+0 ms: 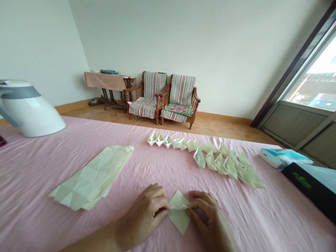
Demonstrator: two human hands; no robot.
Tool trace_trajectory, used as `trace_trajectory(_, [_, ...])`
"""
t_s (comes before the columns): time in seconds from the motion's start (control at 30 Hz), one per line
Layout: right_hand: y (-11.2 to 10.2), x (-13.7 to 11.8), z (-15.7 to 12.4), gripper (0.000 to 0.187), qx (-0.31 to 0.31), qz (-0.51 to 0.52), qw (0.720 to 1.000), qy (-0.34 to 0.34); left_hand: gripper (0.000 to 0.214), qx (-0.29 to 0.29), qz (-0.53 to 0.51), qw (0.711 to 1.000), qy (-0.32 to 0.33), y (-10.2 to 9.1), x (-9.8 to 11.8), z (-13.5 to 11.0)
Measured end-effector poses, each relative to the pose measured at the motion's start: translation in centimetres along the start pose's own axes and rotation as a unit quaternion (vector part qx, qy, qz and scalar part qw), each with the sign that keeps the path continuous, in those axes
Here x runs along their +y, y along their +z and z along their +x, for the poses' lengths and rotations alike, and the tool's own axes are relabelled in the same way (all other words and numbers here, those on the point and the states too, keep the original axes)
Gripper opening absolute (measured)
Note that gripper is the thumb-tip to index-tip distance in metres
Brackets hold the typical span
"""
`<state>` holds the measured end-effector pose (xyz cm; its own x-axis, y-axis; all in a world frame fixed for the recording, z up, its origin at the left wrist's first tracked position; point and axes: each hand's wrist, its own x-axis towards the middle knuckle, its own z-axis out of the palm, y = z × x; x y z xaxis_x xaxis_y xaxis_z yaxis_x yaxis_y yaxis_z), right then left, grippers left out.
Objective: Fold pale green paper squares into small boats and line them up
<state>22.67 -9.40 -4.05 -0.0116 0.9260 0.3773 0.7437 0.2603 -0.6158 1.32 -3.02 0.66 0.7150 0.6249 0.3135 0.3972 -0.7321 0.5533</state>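
Note:
A small folded sheet of pale green paper (181,219) lies on the pink cloth in front of me, its points toward and away from me. My left hand (153,206) pinches its left corner between thumb and curled fingers. At the opposite corner, my right hand (206,213) grips the paper between thumb and fingertips. A raised crease runs across the middle, between the two hands. Beyond them stand several folded paper boats (220,163) in two rows. To the left rests a stack of creased paper sheets (91,178).
A white kettle-shaped jug (42,112) stands at the left on the pink tablecloth (141,168). On the right are a blue-and-white tissue pack (286,157) and a black box (309,189). Two wooden chairs (178,98) and a cloth-covered sewing table (107,80) are by the wall.

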Motion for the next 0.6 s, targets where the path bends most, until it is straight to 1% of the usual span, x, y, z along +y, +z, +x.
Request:
trace_trajectory(0.03, [0.06,0.02,0.08,0.014,0.007,-0.007,1.000,0.018,0.016,0.003,-0.011,1.000,-0.016,0.04,-0.06,0.05])
trace_trajectory(0.1, [0.13,0.15,0.29,0.014,0.016,-0.027,0.999,0.030,0.018,0.003,-0.024,0.998,-0.051,0.05,-0.10,0.17])
trace_trajectory(0.2, [0.13,0.55,0.64,0.016,0.018,-0.069,0.997,0.011,0.018,-0.002,-0.025,0.996,-0.085,-0.05,-0.02,0.34])
trace_trajectory(0.3, [0.17,0.75,0.87,0.019,0.022,-0.112,0.993,-0.006,0.019,0.003,-0.021,0.996,-0.090,-0.05,0.08,0.40])
trace_trajectory(0.43, [0.47,0.30,0.86,0.022,0.036,-0.137,0.990,0.019,0.022,0.012,-0.005,0.996,-0.089,0.29,0.05,0.46])
trace_trajectory(0.6, [0.87,-0.16,0.76,0.015,0.046,-0.147,0.987,0.033,0.023,0.022,0.025,0.995,-0.099,0.83,-0.06,0.55])
